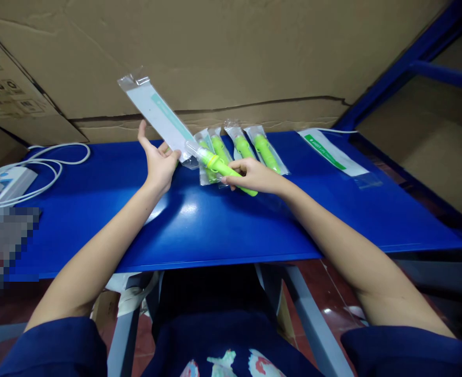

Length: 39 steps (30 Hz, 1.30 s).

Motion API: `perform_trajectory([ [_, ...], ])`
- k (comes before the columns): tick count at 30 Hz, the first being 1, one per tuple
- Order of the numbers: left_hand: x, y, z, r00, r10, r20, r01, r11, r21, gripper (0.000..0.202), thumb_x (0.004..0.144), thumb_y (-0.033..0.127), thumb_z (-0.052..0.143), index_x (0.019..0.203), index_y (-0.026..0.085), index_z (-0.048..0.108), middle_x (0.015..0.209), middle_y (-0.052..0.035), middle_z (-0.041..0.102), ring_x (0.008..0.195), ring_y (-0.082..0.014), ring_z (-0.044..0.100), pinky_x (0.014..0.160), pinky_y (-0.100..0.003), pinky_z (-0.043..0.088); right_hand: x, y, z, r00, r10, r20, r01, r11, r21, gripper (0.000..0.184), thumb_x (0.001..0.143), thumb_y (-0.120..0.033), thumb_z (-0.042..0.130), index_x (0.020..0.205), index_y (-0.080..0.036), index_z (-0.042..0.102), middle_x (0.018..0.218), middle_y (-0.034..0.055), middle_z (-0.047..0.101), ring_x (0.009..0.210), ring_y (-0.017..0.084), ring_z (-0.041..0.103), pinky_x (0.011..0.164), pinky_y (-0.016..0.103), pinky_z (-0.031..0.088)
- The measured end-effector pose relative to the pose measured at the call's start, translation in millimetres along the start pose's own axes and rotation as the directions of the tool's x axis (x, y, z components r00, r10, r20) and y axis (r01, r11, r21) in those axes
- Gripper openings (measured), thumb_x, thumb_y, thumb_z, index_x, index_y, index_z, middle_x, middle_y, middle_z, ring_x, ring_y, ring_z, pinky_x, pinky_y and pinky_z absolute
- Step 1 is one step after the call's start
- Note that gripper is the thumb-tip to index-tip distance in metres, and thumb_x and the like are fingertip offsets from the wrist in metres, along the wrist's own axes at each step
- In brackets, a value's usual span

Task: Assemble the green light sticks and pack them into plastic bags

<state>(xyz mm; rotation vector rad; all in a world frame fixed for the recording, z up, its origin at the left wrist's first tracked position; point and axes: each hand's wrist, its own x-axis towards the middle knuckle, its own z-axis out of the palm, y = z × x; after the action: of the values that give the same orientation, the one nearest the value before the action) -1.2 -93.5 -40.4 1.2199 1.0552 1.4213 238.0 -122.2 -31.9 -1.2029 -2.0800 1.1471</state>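
My left hand [160,163] pinches the lower end of a clear plastic packet [156,112], tilted up to the left, with a white card and green label inside. In my right hand [252,175] is a lime-green stick light [217,163] with a clear tip. The tip points up-left and meets the packet's lower end; whether it is inside the opening I cannot tell. Behind my right hand, several bagged green stick lights [267,152] lie side by side on the blue table [199,225], partly covered by the held light.
Another flat packet [333,152] with a white card and green label lies at the right. White cable [60,170] coils beside a white box-like device [13,183] at the left. Cardboard [215,57] stands along the table's back edge, and a blue metal frame [395,68] rises at the right.
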Motion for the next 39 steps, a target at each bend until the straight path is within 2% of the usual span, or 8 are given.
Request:
perform_trajectory([
  [5, 14.4, -12.6, -4.5, 0.959, -0.131, -0.25, 0.07, 0.968, -0.24, 0.102, 0.083, 0.003, 0.079, 0.159, 0.038, 0.02, 0.106, -0.0001, 0.079, 0.108, -0.0203, 0.078, 0.095, -0.037, 0.065, 1.1, -0.8, 0.9, 0.996, 0.091, -0.004, -0.091, 0.996, -0.025, 0.016, 0.085, -0.031, 0.071, 0.076, -0.017, 0.07, 0.066, 0.0021, 0.068, 0.061, 0.013, 0.06, 0.058, 0.027, 0.041],
  [9, 18.0, -14.6, -7.6, 0.932, -0.184, -0.313, 0.074, 0.94, -0.333, 0.078, 0.082, 0.005, 0.084, 0.141, 0.031, 0.041, 0.111, -0.0051, 0.079, 0.107, -0.0237, 0.079, 0.096, -0.041, 0.067, 0.9, -1.3, 1.4, 0.997, 0.082, 0.0, -0.082, 0.996, -0.029, 0.018, 0.085, -0.033, 0.073, 0.079, -0.016, 0.071, 0.067, 0.0024, 0.069, 0.063, 0.014, 0.061, 0.059, 0.027, 0.041],
  [12, 22.3, -17.3, -11.6, 0.916, -0.205, -0.345, 0.073, 0.931, -0.358, 0.065, 0.081, 0.008, 0.088, 0.13, 0.025, 0.049, 0.109, -0.0083, 0.08, 0.105, -0.0249, 0.08, 0.094, -0.041, 0.069, 0.5, -0.7, 0.9, 0.997, 0.08, 0.001, -0.08, 0.995, -0.055, 0.018, 0.084, -0.033, 0.074, 0.078, -0.016, 0.071, 0.068, 0.0027, 0.069, 0.063, 0.014, 0.061, 0.059, 0.028, 0.04],
  [18, 28.1, -18.8, -20.0, 0.934, -0.15, -0.324, 0.026, 0.934, -0.356, 0.034, 0.083, 0.019, 0.091, 0.103, 0.02, 0.063, 0.108, -0.0103, 0.081, 0.113, -0.0269, 0.079, 0.094, -0.037, 0.07, 0.2, 3.2, -3.0, 0.997, 0.075, 0.01, -0.073, 0.991, -0.113, 0.019, 0.083, -0.035, 0.074, 0.082, -0.016, 0.071, 0.073, 0.0038, 0.072, 0.065, 0.015, 0.062, 0.061, 0.029, 0.042],
  [21, 26.3, -16.2, -19.7, 0.938, -0.149, -0.314, 0.036, 0.941, -0.337, 0.031, 0.081, 0.02, 0.093, 0.092, 0.018, 0.064, 0.107, -0.0124, 0.081, 0.115, -0.0293, 0.078, 0.095, -0.04, 0.07, -0.3, 3.3, -4.2, 0.998, 0.069, 0.014, -0.067, 0.989, -0.132, 0.02, 0.083, -0.036, 0.074, 0.081, -0.016, 0.071, 0.073, 0.004, 0.071, 0.065, 0.015, 0.061, 0.06, 0.029, 0.041],
  [29, 17.3, -15.0, -8.8, 0.944, -0.197, -0.266, 0.081, 0.917, -0.391, 0.028, 0.084, 0.014, 0.089, 0.093, 0.017, 0.062, 0.096, -0.0079, 0.081, 0.106, -0.0259, 0.08, 0.101, -0.041, 0.067, 0.5, 3.4, -1.8, 0.999, 0.044, 0.014, -0.041, 0.983, -0.179, 0.023, 0.082, -0.036, 0.072, 0.074, -0.017, 0.064, 0.069, 0.0023, 0.068, 0.061, 0.013, 0.056, 0.058, 0.028, 0.037],
  [33, 13.5, -17.7, -5.3, 0.958, -0.185, -0.219, 0.083, 0.91, -0.407, 0.029, 0.082, 0.013, 0.09, 0.095, 0.016, 0.064, 0.089, -0.0053, 0.08, 0.096, -0.0227, 0.081, 0.103, -0.043, 0.065, 2.5, 9.4, -1.8, 1.0, -0.002, 0.005, 0.003, 0.98, -0.197, 0.026, 0.083, -0.041, 0.07, 0.078, -0.015, 0.067, 0.072, 0.0037, 0.069, 0.064, 0.014, 0.056, 0.06, 0.029, 0.037],
  [39, 8.7, -17.6, 1.0, 0.956, -0.216, -0.197, 0.119, 0.903, -0.414, 0.025, 0.083, 0.008, 0.087, 0.092, 0.016, 0.064, 0.083, -0.0027, 0.08, 0.088, -0.0182, 0.081, 0.105, -0.04, 0.064, 3.3, 11.0, -1.9, 0.999, -0.026, -0.022, 0.023, 0.994, -0.104, 0.028, 0.081, -0.043, 0.07, 0.082, -0.016, 0.067, 0.071, 0.0037, 0.067, 0.063, 0.014, 0.058, 0.059, 0.029, 0.038],
])
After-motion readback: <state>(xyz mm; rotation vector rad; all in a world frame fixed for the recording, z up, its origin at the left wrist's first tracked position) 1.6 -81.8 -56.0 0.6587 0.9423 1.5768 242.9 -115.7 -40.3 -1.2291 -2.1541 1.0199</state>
